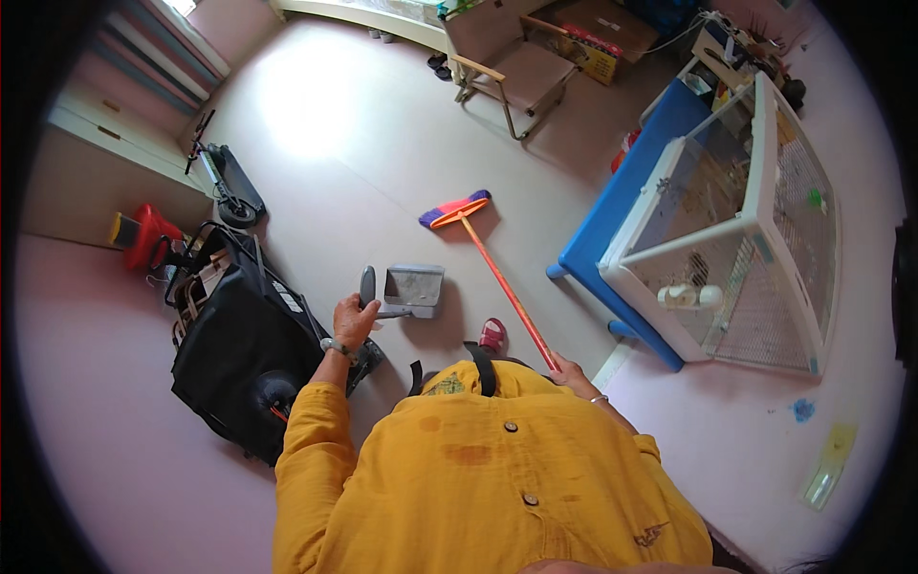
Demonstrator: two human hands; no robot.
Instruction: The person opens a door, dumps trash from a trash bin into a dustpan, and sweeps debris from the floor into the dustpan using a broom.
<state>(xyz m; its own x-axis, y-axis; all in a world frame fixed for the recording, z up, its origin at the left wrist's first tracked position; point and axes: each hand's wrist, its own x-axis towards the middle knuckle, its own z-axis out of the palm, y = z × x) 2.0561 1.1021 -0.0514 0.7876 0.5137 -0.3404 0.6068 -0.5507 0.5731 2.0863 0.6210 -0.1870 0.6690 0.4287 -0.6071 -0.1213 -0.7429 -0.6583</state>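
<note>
Gripping dustpan point(414, 285) w/ L hand point(354, 321), out fwd.

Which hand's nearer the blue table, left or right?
Right. The right hand, holding the broom, is left of the near end of the blue table; the left hand, holding the dustpan, is farther left.

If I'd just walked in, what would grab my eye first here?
Probably the orange broom with purple bristles, slanting across the middle from the right hand, with a grey dustpan on the floor to its left, near the left hand. Next, at the right, the white-framed mesh enclosure with a bright blue slab along its left side.
</note>
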